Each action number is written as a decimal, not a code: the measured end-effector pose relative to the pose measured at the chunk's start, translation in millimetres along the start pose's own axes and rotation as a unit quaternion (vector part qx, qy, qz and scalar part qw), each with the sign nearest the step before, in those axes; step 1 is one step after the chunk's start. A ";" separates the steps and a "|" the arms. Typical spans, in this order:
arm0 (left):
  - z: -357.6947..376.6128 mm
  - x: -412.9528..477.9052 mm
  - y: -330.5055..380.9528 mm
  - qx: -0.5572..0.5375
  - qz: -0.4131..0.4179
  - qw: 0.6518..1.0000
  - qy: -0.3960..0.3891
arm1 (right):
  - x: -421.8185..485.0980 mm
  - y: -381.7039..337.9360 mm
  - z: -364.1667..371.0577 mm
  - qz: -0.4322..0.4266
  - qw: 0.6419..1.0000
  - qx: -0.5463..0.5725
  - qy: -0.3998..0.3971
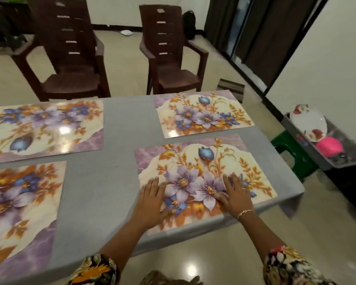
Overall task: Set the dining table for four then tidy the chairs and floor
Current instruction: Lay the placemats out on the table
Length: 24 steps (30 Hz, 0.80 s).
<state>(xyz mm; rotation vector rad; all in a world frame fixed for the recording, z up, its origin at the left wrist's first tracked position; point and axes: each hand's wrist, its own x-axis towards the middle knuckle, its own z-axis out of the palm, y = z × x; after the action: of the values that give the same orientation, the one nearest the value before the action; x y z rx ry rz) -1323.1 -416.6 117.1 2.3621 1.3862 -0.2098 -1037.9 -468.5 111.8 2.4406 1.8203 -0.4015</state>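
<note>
1. While both palms lie flat on the near-right placemat [201, 182], a person leans over a dining table [115, 161] covered w/ a grey cloth.
2. L hand [152, 199] rests at the mat's left edge, fingers straight and close together, thumb out to the side; it grips nothing.
3. R hand [235, 195] presses the printed flowers a little to the right, fingers straight and slightly spread, w/ a ring [243, 189] on one finger and a thin bracelet [245, 212] at the wrist. Hands are apart, mat showing btwn them.
4. Four glossy floral mats are down: the far-right placemat [203, 116] sits just beyond the pressed one, the far-left placemat [45, 128] and near-left placemat [23, 202] lie across the bare cloth strip.
5. Two dark brown plastic chairs stand back from the table's far side, the left chair [70, 58] angled, the right chair [171, 54] facing the table more squarely.
6. At right, well apart from the table, a grey bin [349, 159] on a green stool [292, 153] holds white flowered plates [308, 122] and a pink item [330, 146], too blurred to identify.
7. Patterned sleeves [99, 270] show at bottom of frame.
</note>
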 end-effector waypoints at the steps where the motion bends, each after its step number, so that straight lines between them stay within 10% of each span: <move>1: 1.8 5.3 5.2 -0.014 0.006 1.000 -0.009 | -0.4 7.3 0.1 0.016 1.000 -0.006 -0.004; 24: -6.9 9.7 29.9 -0.026 -0.026 0.998 -0.059 | -9.9 27.3 19.4 0.046 0.999 0.005 0.027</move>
<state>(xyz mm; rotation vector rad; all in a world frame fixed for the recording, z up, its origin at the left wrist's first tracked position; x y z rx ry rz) -1292.9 -419.0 128.0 2.2351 1.3799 -0.3189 -1017.8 -489.9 92.8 2.5555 1.7202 -0.3408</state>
